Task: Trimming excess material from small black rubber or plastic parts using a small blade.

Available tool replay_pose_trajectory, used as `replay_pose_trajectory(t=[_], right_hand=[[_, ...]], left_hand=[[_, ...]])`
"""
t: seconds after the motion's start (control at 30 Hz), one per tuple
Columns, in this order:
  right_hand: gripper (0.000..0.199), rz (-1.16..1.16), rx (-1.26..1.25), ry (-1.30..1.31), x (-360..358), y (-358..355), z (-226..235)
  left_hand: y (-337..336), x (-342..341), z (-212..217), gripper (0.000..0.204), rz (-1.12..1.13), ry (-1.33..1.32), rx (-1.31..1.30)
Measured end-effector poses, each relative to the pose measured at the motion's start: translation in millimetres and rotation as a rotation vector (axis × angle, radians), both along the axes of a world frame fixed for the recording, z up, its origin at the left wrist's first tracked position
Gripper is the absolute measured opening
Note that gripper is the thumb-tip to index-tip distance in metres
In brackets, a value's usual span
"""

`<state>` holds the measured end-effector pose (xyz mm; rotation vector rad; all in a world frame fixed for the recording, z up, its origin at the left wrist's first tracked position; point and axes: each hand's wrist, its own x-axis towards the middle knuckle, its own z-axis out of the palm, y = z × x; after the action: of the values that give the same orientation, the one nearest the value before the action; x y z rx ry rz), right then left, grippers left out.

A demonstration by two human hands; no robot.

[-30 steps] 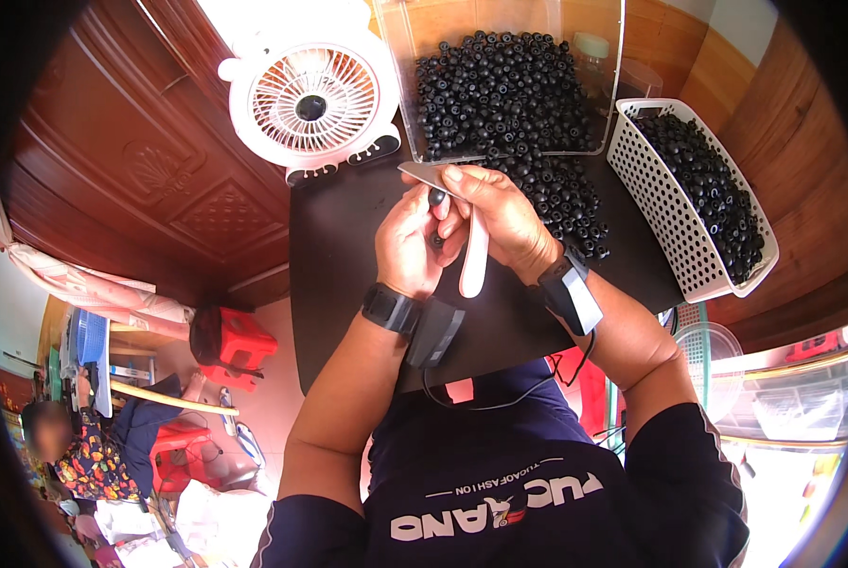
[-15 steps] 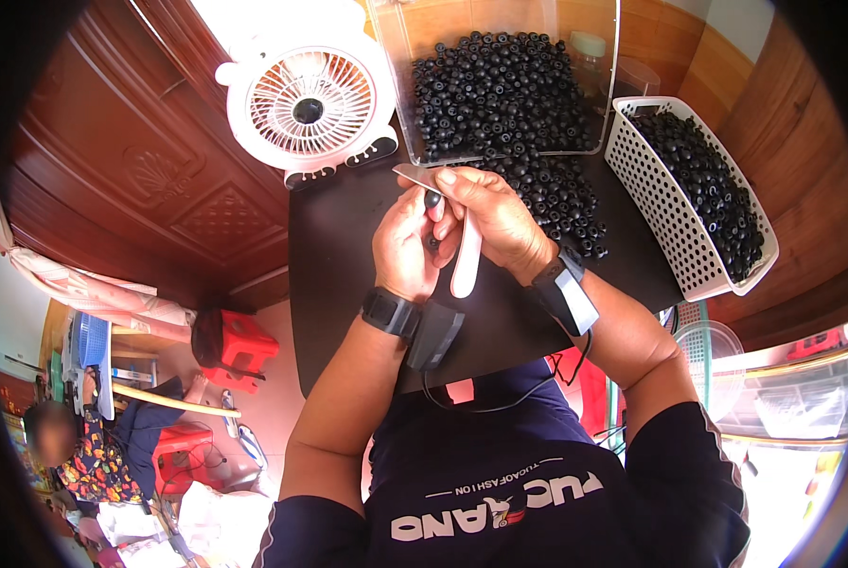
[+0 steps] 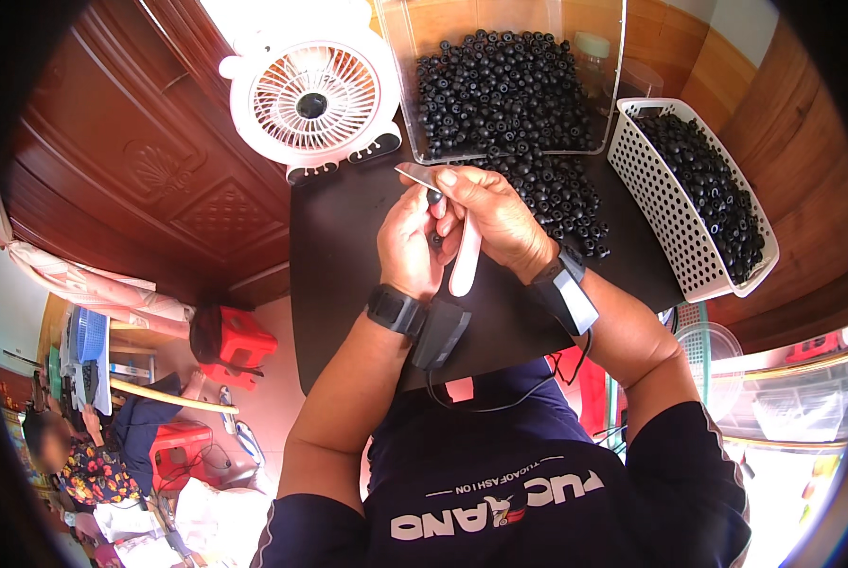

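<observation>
My left hand is closed, pinching a small round black piece at its fingertips. A second black piece shows between its curled fingers and the palm. My right hand grips a small knife with a pale pink handle and a short metal blade. The blade lies over the pinched piece and points up to the left, and the handle hangs down below my fingers. Both hands meet above the dark table. Beyond them, loose black pieces spill from a clear plastic bin.
A white perforated basket full of similar black pieces stands at the right. At the back left is a white fan. Cables hang from the devices on my wrists. Another person sits at the far left, near red stools.
My hands keep almost the same grip on the knife and the black piece, and the left one has shifted slightly right. The person at the left has moved an arm.
</observation>
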<state>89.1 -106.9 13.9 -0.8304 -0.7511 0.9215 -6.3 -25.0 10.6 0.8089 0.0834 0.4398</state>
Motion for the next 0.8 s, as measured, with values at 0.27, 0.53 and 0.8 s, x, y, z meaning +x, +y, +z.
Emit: replay_pose_trajectory(t=[0.27,0.53,0.8], right_hand=[[0.038,-0.021,-0.02,-0.064,-3,-2,5],[0.039,0.05,0.007,0.095,0,-5,12],[0.047,0.049,-0.029,0.038,4,-1,-1]], left_hand=[[-4,0,0,0.029,0.063,0.059,-0.014],[2,1,-2,0.03,-0.004,-0.045,0.027],[-1,-2,5,0.03,0.024,0.006,0.091]])
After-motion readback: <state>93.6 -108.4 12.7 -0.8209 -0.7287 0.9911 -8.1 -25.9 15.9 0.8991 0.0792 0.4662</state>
